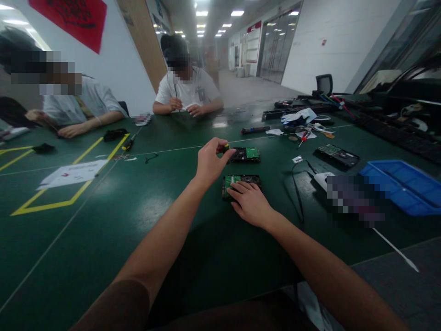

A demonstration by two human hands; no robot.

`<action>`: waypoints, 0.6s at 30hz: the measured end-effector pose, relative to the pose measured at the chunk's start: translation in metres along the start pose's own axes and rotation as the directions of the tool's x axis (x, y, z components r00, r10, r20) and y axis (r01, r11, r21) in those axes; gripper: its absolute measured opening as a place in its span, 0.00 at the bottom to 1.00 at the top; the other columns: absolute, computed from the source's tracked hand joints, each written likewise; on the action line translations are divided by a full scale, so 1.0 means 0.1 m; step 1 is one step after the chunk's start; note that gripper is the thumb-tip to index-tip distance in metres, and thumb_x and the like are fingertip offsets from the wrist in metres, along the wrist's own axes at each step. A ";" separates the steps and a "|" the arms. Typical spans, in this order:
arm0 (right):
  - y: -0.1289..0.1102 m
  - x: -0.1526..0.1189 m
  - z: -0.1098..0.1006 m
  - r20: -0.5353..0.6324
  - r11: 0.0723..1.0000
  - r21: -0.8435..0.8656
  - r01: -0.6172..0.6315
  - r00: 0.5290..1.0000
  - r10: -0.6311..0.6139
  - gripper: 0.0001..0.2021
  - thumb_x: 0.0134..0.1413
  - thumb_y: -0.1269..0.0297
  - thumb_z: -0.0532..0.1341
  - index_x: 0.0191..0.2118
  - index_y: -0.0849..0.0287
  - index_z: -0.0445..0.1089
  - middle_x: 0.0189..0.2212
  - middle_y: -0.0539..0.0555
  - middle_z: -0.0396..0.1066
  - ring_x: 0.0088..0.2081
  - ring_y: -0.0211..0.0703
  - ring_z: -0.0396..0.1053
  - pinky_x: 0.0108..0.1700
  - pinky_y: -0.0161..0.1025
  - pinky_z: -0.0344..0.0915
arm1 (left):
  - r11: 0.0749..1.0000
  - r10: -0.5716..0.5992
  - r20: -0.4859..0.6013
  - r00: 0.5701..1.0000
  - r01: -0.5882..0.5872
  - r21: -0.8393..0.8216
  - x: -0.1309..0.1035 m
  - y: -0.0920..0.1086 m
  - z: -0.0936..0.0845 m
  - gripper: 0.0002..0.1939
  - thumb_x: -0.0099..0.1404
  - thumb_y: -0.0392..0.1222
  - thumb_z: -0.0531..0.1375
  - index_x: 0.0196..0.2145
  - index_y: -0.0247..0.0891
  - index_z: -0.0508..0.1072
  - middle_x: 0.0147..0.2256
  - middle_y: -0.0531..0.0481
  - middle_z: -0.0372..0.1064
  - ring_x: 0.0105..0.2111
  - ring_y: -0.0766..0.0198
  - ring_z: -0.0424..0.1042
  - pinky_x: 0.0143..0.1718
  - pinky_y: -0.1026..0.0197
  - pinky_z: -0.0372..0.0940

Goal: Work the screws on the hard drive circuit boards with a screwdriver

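Note:
My left hand [212, 158] is raised over the green table, its fingers pinched on a small yellow and black screwdriver [226, 147] whose shaft I cannot make out. Just right of it lies a hard drive [252, 154] with a green circuit board. Nearer to me is a second hard drive [228, 182], board side up. My right hand [251, 201] rests on this nearer drive with its fingers spread, covering part of the board.
A blue tray [406, 184], a third hard drive [336, 155], a cable [296, 193] and a red screwdriver [304, 136] are to the right. Paper sheets [74, 174] lie left. Two people [189, 92] sit across the table [103, 248].

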State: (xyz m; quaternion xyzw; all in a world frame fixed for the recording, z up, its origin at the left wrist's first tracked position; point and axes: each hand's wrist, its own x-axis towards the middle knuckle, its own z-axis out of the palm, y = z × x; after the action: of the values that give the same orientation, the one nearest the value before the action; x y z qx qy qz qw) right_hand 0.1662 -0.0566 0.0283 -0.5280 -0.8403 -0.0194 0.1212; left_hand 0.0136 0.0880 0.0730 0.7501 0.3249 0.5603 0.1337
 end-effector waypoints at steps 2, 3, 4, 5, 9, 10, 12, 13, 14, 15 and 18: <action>0.00 0.00 0.00 -0.003 1.000 0.001 0.001 1.000 -0.001 0.21 0.70 0.63 0.58 0.65 0.57 0.69 0.65 0.61 0.68 0.66 0.57 0.63 0.64 0.55 0.57 | 0.999 -0.014 0.004 1.000 0.014 -0.037 0.00 -0.02 0.01 0.15 0.62 0.41 0.73 0.43 0.39 0.73 0.43 0.45 0.79 0.39 0.61 0.80 0.44 0.56 0.77; 0.00 -0.01 0.00 -0.006 1.000 0.001 0.003 1.000 -0.003 0.22 0.69 0.64 0.58 0.65 0.57 0.69 0.65 0.62 0.68 0.66 0.57 0.63 0.64 0.55 0.57 | 0.999 -0.016 0.007 1.000 0.016 -0.049 0.00 -0.02 0.01 0.15 0.62 0.40 0.72 0.43 0.39 0.72 0.44 0.45 0.78 0.39 0.61 0.79 0.43 0.57 0.77; 0.01 -0.01 0.00 -0.007 1.000 0.001 0.004 1.000 -0.004 0.22 0.69 0.64 0.58 0.65 0.57 0.69 0.65 0.62 0.68 0.66 0.58 0.63 0.64 0.55 0.57 | 0.999 -0.014 0.015 1.000 0.015 -0.049 0.00 -0.02 0.00 0.14 0.63 0.40 0.71 0.43 0.39 0.72 0.44 0.46 0.78 0.40 0.62 0.79 0.44 0.57 0.77; 0.01 -0.01 0.00 -0.008 1.000 0.001 0.004 1.000 -0.004 0.22 0.69 0.64 0.58 0.65 0.57 0.69 0.65 0.62 0.68 0.66 0.58 0.63 0.64 0.56 0.58 | 0.999 -0.005 0.022 1.000 0.006 -0.039 0.01 0.00 -0.01 0.12 0.64 0.39 0.71 0.42 0.39 0.72 0.44 0.46 0.77 0.41 0.62 0.79 0.44 0.57 0.77; 0.01 0.00 -0.01 -0.001 1.000 0.001 0.006 1.000 -0.006 0.21 0.70 0.63 0.58 0.65 0.57 0.70 0.66 0.61 0.68 0.65 0.58 0.63 0.63 0.56 0.58 | 0.997 0.066 0.047 0.997 -0.068 0.036 0.03 0.07 -0.07 0.07 0.67 0.36 0.68 0.42 0.41 0.75 0.42 0.48 0.76 0.42 0.61 0.76 0.44 0.57 0.76; 0.01 0.00 -0.01 0.000 1.000 0.000 0.007 1.000 -0.007 0.21 0.70 0.63 0.58 0.65 0.57 0.70 0.66 0.61 0.68 0.65 0.58 0.63 0.63 0.56 0.58 | 0.995 0.082 0.050 0.995 -0.084 0.046 0.03 0.08 -0.08 0.07 0.67 0.35 0.67 0.43 0.41 0.76 0.42 0.48 0.75 0.42 0.61 0.76 0.44 0.57 0.76; 0.01 0.00 -0.01 -0.001 1.000 -0.004 0.007 1.000 -0.007 0.21 0.70 0.63 0.58 0.65 0.57 0.69 0.66 0.61 0.68 0.65 0.58 0.63 0.63 0.56 0.58 | 0.994 0.093 0.048 0.994 -0.096 0.054 0.04 0.10 -0.09 0.08 0.66 0.34 0.67 0.44 0.42 0.78 0.43 0.47 0.74 0.42 0.61 0.75 0.44 0.57 0.76; 0.01 0.00 -0.01 -0.002 1.000 -0.005 0.006 1.000 -0.006 0.21 0.70 0.63 0.57 0.65 0.57 0.69 0.66 0.61 0.68 0.66 0.58 0.63 0.63 0.56 0.58 | 0.994 0.092 0.047 0.995 -0.094 0.057 0.04 0.10 -0.09 0.09 0.66 0.34 0.67 0.44 0.42 0.79 0.43 0.47 0.73 0.41 0.61 0.75 0.43 0.57 0.76; 0.00 0.00 -0.01 -0.001 1.000 -0.005 0.005 1.000 -0.005 0.21 0.70 0.63 0.57 0.65 0.57 0.69 0.66 0.61 0.68 0.66 0.58 0.63 0.63 0.56 0.58 | 0.994 0.088 0.046 0.995 -0.091 0.061 0.04 0.10 -0.09 0.10 0.66 0.34 0.67 0.45 0.42 0.80 0.43 0.47 0.73 0.41 0.61 0.75 0.43 0.57 0.76; 0.00 0.00 -0.01 0.000 1.000 -0.005 0.005 1.000 -0.005 0.21 0.70 0.63 0.57 0.65 0.57 0.69 0.66 0.61 0.68 0.65 0.58 0.63 0.64 0.56 0.58 | 0.994 0.086 0.048 0.995 -0.089 0.062 0.05 0.10 -0.09 0.11 0.66 0.33 0.67 0.46 0.43 0.80 0.43 0.47 0.73 0.41 0.61 0.75 0.43 0.57 0.76; 0.00 0.00 -0.02 0.003 1.000 -0.003 0.001 1.000 -0.001 0.22 0.70 0.63 0.58 0.65 0.57 0.69 0.66 0.60 0.68 0.66 0.58 0.63 0.64 0.56 0.58 | 0.994 0.094 0.094 0.991 -0.098 0.044 0.04 0.10 -0.09 0.13 0.68 0.32 0.65 0.48 0.44 0.80 0.44 0.47 0.74 0.42 0.62 0.76 0.43 0.58 0.76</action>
State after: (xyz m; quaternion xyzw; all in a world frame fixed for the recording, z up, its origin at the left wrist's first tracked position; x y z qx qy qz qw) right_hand 0.1666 -0.0569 0.0299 -0.5279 -0.8407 -0.0196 0.1192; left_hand 0.0093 0.0816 0.0851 0.7929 0.2956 0.5228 0.1031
